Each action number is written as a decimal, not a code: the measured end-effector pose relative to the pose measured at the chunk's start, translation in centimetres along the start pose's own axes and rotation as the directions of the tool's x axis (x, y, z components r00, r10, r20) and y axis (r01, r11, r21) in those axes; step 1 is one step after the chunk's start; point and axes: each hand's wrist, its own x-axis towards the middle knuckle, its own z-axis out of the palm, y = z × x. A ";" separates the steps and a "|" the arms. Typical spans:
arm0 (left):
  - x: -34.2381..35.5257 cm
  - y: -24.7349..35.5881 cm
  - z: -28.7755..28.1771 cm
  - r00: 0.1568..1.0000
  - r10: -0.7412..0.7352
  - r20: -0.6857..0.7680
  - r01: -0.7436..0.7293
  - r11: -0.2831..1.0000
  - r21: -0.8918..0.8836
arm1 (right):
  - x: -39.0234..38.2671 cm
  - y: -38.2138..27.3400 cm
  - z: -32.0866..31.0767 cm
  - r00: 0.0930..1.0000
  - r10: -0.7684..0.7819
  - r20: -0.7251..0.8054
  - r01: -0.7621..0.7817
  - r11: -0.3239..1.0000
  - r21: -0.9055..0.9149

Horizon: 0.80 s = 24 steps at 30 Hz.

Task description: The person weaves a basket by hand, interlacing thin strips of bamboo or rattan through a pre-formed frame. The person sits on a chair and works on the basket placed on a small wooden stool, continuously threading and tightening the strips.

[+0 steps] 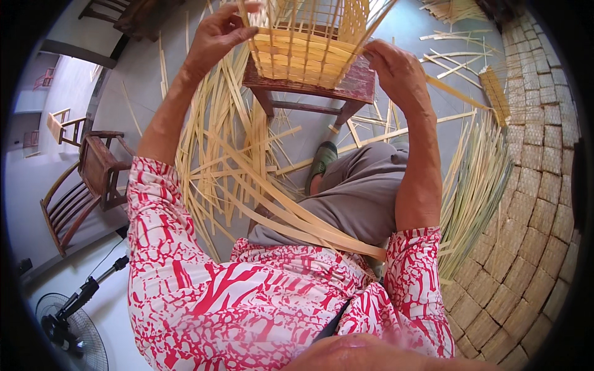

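Note:
A partly woven yellow bamboo basket (297,59), with upright strips, rests on a worn red wooden stool (356,86) at the top middle. My left hand (219,37) is closed at the basket's left edge, thumb and fingers gripping it. My right hand (396,71) has its fingers bent round the right corner, where a long flat strip (458,93) trails off to the right; the fingertips are partly hidden. Several loose pale strips (322,232) lie across my lap on my grey trousers.
Cut strips (210,173) litter the floor (117,99), with a bundle of thin strips (464,191) at right. Stacked woven blocks (532,198) line the right side. A wooden chair (99,161) and a standing fan (68,321) are at left. A woven piece (495,93) lies upper right.

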 end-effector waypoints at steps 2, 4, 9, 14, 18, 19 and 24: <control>-1.5 0.6 1.5 0.926 0.013 -0.376 -0.065 0.990 -0.126 | -0.1 -0.7 -0.7 0.997 0.044 0.070 -0.046 0.999 0.026; -3.7 -0.7 1.9 0.821 -0.003 -0.571 -0.032 0.998 -0.051 | -0.3 -0.3 -0.3 0.998 0.021 0.060 -0.024 0.999 0.047; -5.4 4.0 6.3 0.965 0.172 -0.197 -0.119 0.960 0.253 | -0.1 -1.9 0.0 0.994 -0.013 0.105 0.004 0.996 0.085; -0.4 8.0 11.6 0.950 0.313 0.014 -0.282 0.834 0.475 | -0.2 -3.0 1.1 0.994 -0.008 0.110 -0.012 0.983 0.183; 1.0 6.9 11.1 0.948 0.228 0.220 -0.308 0.824 0.476 | -0.7 -3.2 1.8 0.992 -0.115 0.054 0.102 0.974 0.204; 0.8 6.9 10.8 0.949 0.197 0.245 -0.294 0.829 0.476 | -0.8 -3.2 1.8 0.987 -0.158 0.028 0.149 0.966 0.210; 0.7 7.2 9.6 0.919 0.160 0.360 -0.339 0.786 0.517 | -1.1 -3.6 1.8 0.975 -0.218 -0.033 0.221 0.967 0.128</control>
